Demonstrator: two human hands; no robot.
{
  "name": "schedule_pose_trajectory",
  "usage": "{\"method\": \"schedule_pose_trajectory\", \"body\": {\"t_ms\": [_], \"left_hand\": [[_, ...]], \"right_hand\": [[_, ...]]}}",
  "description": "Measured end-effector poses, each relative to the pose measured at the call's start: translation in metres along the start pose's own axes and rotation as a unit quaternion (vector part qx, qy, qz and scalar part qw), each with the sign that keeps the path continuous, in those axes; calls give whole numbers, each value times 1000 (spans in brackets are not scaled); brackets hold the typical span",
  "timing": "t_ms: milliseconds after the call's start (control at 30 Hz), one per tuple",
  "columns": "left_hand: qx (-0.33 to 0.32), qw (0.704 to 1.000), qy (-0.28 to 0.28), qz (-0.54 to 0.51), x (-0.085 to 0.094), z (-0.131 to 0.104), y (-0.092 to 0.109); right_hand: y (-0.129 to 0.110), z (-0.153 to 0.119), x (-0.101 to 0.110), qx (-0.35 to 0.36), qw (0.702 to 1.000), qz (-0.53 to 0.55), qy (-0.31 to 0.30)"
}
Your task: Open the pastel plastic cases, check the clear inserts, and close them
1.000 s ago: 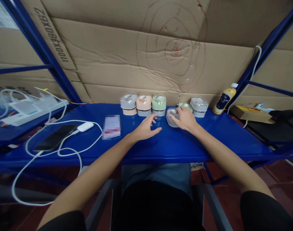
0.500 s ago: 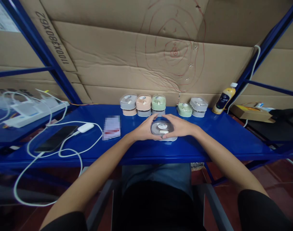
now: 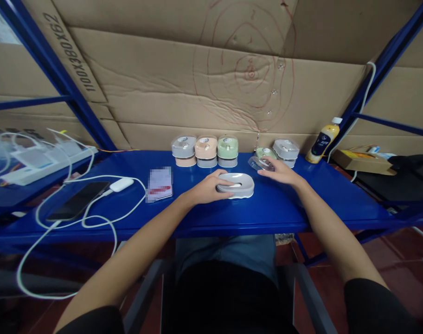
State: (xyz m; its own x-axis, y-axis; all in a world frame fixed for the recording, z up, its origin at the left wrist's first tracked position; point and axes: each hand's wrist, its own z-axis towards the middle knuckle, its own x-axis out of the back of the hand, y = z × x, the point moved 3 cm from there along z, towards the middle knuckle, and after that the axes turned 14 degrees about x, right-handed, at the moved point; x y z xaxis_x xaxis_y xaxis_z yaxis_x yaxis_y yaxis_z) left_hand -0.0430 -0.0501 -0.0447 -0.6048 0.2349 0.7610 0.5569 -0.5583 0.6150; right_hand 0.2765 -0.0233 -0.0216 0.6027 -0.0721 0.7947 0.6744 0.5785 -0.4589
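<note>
A grey soap dish [image 3: 244, 182] stands uncovered on the blue table, its shallow oval top showing. My left hand [image 3: 213, 188] is closed around its left side, thumb toward the front and fingers behind. To the right, my right hand [image 3: 277, 170] grips a clear plastic lid [image 3: 256, 163] by its right end, tilted a little above the table. Behind that lid is a green soap dish [image 3: 265, 152], partly hidden by the lid and hand. Beside it stands a stack with a lidded grey soap dish [image 3: 286, 148] on top.
Stacked dishes topped in grey [image 3: 182, 146], peach [image 3: 206, 147] and green [image 3: 227, 147] line the back. On the left lie a phone [image 3: 159, 183], a dark phone [image 3: 78, 200], white cables and a power strip [image 3: 48, 164]. A juice bottle [image 3: 323, 140] and cardboard box [image 3: 361, 162] stand right.
The clear lid has come off the grey soap dish and moved right and back in my right hand. My left hand has stayed on the dish.
</note>
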Motion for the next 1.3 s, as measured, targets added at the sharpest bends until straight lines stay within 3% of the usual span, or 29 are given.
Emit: {"method": "schedule_pose_trajectory", "body": {"t_ms": [167,333,533,667,833,1000,1167,1300], "left_hand": [[9,999,35,10,8,0,0],[79,991,95,53,28,1,-20],[117,987,74,80,38,2,-36],[80,992,83,58,30,1,-23],[5,999,35,24,5,-1,-1],[16,1000,18,15,-9,-2,4],[73,996,26,-51,-16,1,-8],[53,993,32,-104,-20,4,-13]], "right_hand": [[5,-1,-4,-24,1000,8,-5],[0,-1,-5,-4,999,29,-46],[1,-3,-9,-3,996,32,-82],[-1,-3,-6,-4,999,17,-34],[-3,-3,-3,3,1000,16,16],[-12,-3,-4,36,998,22,45],[-53,3,-23,180,982,52,-5],[-81,7,-46,244,967,12,-68]]}}
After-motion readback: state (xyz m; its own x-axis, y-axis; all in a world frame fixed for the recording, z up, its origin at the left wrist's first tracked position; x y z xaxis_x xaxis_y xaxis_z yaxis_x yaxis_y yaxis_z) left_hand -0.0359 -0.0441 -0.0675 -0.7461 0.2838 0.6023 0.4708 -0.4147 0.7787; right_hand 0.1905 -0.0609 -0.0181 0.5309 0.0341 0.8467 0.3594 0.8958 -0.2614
